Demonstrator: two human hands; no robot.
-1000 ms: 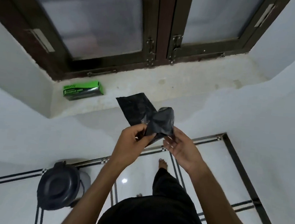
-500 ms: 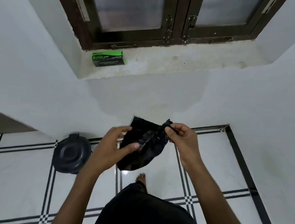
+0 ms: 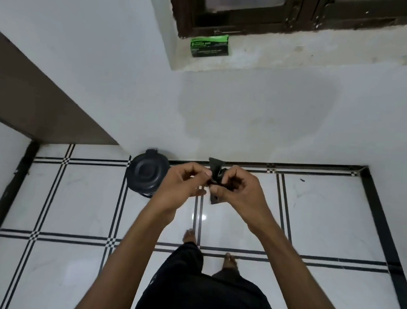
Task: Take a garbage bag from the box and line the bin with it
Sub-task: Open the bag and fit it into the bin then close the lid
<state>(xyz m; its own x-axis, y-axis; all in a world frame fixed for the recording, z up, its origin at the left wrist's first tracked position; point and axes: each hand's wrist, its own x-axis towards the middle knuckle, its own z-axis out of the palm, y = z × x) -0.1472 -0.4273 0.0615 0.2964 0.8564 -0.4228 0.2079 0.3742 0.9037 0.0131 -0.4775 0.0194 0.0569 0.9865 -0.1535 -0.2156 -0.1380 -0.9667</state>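
A black garbage bag (image 3: 215,170), still bunched small, is pinched between my two hands in front of me. My left hand (image 3: 183,187) grips its left side and my right hand (image 3: 237,190) grips its right side; most of the bag is hidden by my fingers. The dark round bin (image 3: 146,174) with its lid closed stands on the floor against the wall, just left of my left hand. The green garbage bag box (image 3: 209,45) lies on the window sill above.
White wall and dark-framed window (image 3: 257,10) ahead. A brown ledge (image 3: 31,99) juts out at left. Glossy white floor tiles with black lines (image 3: 314,224) lie below; my bare feet (image 3: 230,261) and dark trousers are at the bottom.
The view has tilted down and moved back from the window. My hands have lowered and come together, gathering the bag into a smaller bunch. The bin now sits beside my left hand.
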